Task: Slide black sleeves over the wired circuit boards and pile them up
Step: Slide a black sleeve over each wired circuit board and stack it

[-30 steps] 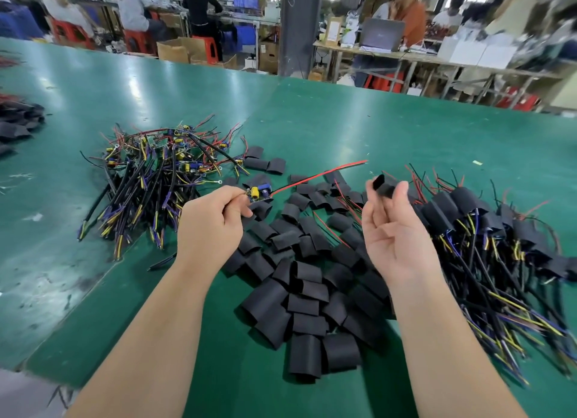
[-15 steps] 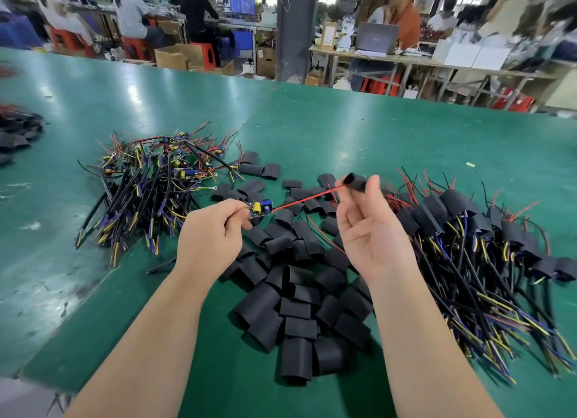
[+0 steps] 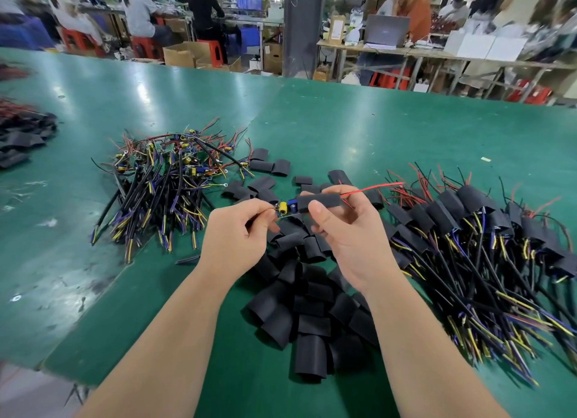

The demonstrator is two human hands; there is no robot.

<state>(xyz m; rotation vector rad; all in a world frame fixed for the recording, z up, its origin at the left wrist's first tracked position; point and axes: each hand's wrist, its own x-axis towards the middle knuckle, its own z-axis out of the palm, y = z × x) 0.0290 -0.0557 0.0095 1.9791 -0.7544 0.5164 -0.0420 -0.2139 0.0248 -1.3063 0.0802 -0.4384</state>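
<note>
My left hand pinches the near end of a small circuit board with a yellow coil and a blue part. My right hand grips a black sleeve that covers the board's far half. The board's red wire sticks out of the sleeve to the right. Loose black sleeves lie in a heap below my hands. Bare wired boards are piled at the left. Sleeved boards are piled at the right.
The green table runs far back. More black sleeves and red wires lie at its left edge. Beyond the table stand a grey pillar, cardboard boxes, red stools and benches where several people work.
My right hand has threaded the sleeve along the red wire toward my left hand, and the sleeve now covers part of the board. Both hands have come closer together.
</note>
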